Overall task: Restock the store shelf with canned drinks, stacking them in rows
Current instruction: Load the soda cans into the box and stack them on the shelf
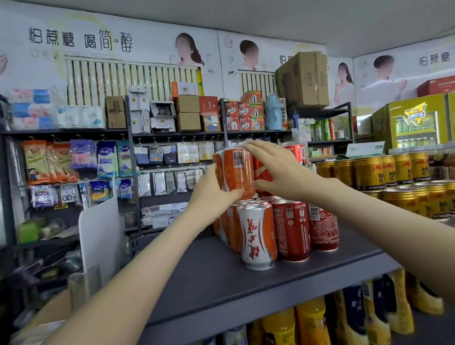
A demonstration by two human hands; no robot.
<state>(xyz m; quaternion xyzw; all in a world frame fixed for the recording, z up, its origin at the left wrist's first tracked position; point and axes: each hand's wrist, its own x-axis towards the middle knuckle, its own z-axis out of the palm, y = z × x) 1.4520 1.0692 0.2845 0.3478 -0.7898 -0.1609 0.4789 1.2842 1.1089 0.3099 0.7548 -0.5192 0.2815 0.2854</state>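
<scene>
An orange can [237, 173] stands on the second tier, on top of the bottom row of cans on the dark grey shelf [208, 281]. My left hand [213, 191] grips its left side and lower edge. My right hand [272, 168] lies with straight fingers across its right side and over a red can [262, 173] beside it. Another red can [296, 151] stands on the upper tier behind my right hand. In the bottom row an orange-and-white can [257, 234] stands in front, with red cans [291, 228] to its right.
Gold cans [402, 170] are stacked in two tiers on the shelf to the right. Yellow juice bottles [314, 329] fill the shelf below. A white board [101, 233] stands at the left. A rack of hanging packets [104, 163] runs along the back.
</scene>
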